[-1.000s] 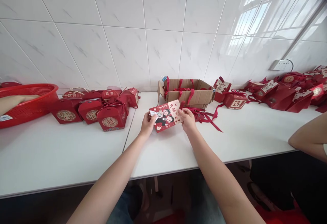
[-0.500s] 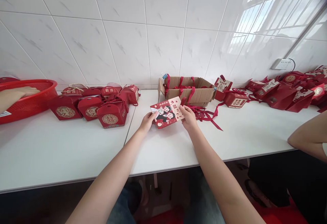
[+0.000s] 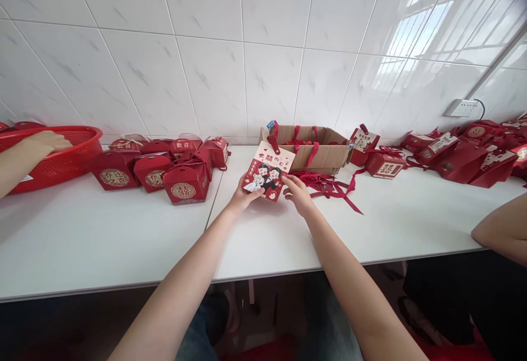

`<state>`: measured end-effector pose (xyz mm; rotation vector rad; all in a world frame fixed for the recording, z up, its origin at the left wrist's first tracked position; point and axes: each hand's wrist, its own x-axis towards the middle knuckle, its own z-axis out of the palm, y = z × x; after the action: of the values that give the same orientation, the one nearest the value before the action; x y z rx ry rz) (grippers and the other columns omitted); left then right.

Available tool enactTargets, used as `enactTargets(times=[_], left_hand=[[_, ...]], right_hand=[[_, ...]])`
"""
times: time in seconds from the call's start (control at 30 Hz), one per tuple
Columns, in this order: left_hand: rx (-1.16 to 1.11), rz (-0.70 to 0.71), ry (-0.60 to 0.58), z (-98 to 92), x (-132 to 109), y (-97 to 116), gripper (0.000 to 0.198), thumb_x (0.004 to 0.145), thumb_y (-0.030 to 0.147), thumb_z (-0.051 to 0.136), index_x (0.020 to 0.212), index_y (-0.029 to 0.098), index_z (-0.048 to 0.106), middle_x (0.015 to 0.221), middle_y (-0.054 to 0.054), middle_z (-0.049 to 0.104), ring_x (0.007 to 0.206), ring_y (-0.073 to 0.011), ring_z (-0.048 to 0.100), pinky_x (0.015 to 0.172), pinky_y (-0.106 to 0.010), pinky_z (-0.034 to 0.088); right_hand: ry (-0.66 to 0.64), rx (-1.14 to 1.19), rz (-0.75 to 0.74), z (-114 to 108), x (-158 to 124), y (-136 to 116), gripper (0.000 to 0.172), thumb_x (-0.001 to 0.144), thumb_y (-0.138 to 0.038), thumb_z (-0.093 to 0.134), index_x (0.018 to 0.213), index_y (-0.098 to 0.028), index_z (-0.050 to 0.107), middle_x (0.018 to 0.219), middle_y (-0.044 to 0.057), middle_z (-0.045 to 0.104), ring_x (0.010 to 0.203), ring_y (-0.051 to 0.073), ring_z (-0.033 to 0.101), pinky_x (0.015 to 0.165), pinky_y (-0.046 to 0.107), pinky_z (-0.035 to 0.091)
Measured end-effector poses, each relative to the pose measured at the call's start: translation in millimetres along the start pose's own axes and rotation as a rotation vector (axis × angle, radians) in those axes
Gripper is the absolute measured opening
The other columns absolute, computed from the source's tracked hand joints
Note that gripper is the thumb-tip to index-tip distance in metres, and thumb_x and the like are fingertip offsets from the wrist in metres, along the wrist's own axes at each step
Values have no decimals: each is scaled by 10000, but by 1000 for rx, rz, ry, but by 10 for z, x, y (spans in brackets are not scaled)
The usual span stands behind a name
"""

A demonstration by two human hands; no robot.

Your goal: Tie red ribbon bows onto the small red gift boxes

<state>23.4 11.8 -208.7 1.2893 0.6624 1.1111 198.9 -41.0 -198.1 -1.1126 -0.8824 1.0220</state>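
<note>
A flat red and pink gift box (image 3: 269,170) printed with a cartoon couple stands almost upright over the white table (image 3: 123,240). My left hand (image 3: 242,199) pinches its lower left corner. My right hand (image 3: 297,195) touches its lower right corner with curled fingers. A small red ribbon tab (image 3: 273,142) sticks up from the box's top edge. Just behind it sits an open cardboard carton (image 3: 325,155) holding red ribbons.
Folded red gift boxes (image 3: 164,171) cluster at the left. A red plastic basket (image 3: 53,155) stands at the far left with another person's hand (image 3: 45,142) on it. Loose red ribbons (image 3: 333,188) and more red boxes (image 3: 453,152) lie right. Another person's arm (image 3: 500,229) rests at the right edge.
The flat box has been turned from lying sideways to nearly upright, and my hands slid down to its bottom corners. The other person's hand at the basket moved toward its rim.
</note>
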Motion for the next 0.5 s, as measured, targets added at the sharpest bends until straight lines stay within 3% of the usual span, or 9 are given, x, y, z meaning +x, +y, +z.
enactTargets(times=[0.13, 0.23, 0.33, 0.37, 0.43, 0.5], left_hand=[[94, 16, -105, 8, -35, 19, 642, 612, 398, 785, 1171, 190, 547, 1168, -116, 634, 1096, -282, 577, 923, -404, 458], [99, -40, -153, -11, -35, 23, 703, 656, 477, 733, 1256, 214, 480, 1085, -99, 665, 1046, -258, 604, 916, -402, 445], [127, -91, -182, -21, -32, 25, 775, 691, 525, 686, 1324, 190, 390, 1016, -107, 673, 1011, -239, 616, 912, -402, 426], [147, -92, -177, -22, -33, 24, 772, 699, 529, 677, 1323, 178, 387, 1003, -113, 671, 996, -234, 619, 910, -398, 421], [180, -82, -180, -23, -38, 12, 749, 706, 520, 676, 1307, 168, 401, 981, -115, 666, 956, -227, 626, 904, -392, 413], [202, -75, -208, -25, -42, -9, 718, 711, 502, 679, 1293, 172, 416, 958, -107, 661, 928, -223, 629, 906, -396, 405]], right_hand=[[101, -5, -74, 37, -7, -35, 238, 646, -415, 650, 715, -216, 540, 618, -45, 599, 458, 88, 459, 398, 207, 296], [227, -30, -163, -132, -150, -107, 222, 642, -398, 634, 712, -212, 537, 665, -29, 604, 563, 118, 519, 461, 216, 372], [367, -94, -275, -615, -530, -194, 244, 623, -408, 638, 737, -210, 554, 758, 3, 616, 721, 177, 578, 620, 280, 469], [473, -185, -350, -827, -707, -215, 269, 633, -445, 615, 758, -213, 562, 756, 20, 612, 724, 208, 591, 635, 323, 485], [734, -364, -429, -1267, -1082, -244, 343, 642, -507, 579, 847, -232, 571, 796, 77, 615, 768, 310, 618, 647, 445, 508], [1086, -575, -500, -1665, -1400, -264, 466, 678, -567, 524, 1035, -270, 565, 1029, 160, 585, 961, 422, 582, 715, 552, 498]])
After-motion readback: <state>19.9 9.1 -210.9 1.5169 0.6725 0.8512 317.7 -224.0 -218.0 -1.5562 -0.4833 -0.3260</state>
